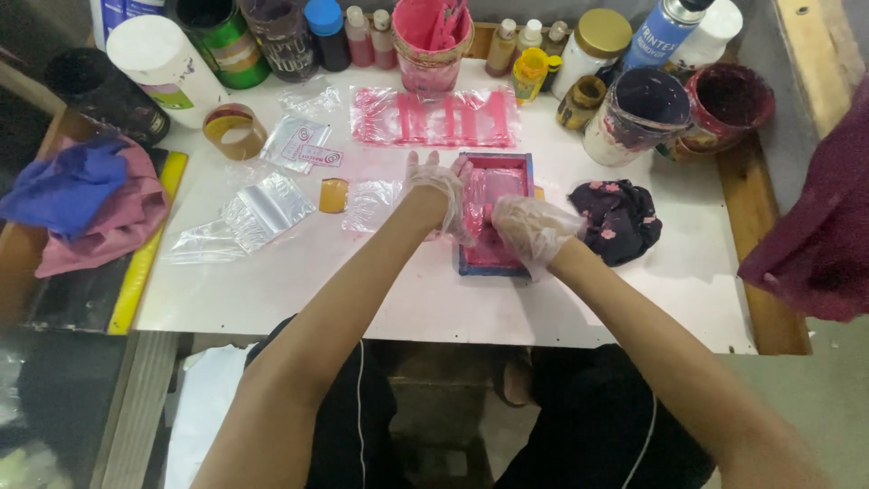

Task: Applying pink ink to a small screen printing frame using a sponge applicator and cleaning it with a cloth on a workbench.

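A small blue-edged frame (522,166) smeared with pink ink lies on the white table (380,290). Both my hands wear thin clear plastic gloves. My left hand (441,192) rests on the frame's left edge, fingers spread along it. My right hand (532,231) presses down inside the frame near its lower right, fingers curled; whether it holds anything there is hidden. A clear plastic sheet stained with pink stripes (434,118) lies just beyond the frame.
Jars, bottles and ink pots line the back edge, among them a pink tub (431,41) and a purple pot (636,113). A dark flowered cloth (620,220) lies right of the frame. Clear bags (262,213), a tape roll (233,129) and blue-pink rags (86,199) sit left.
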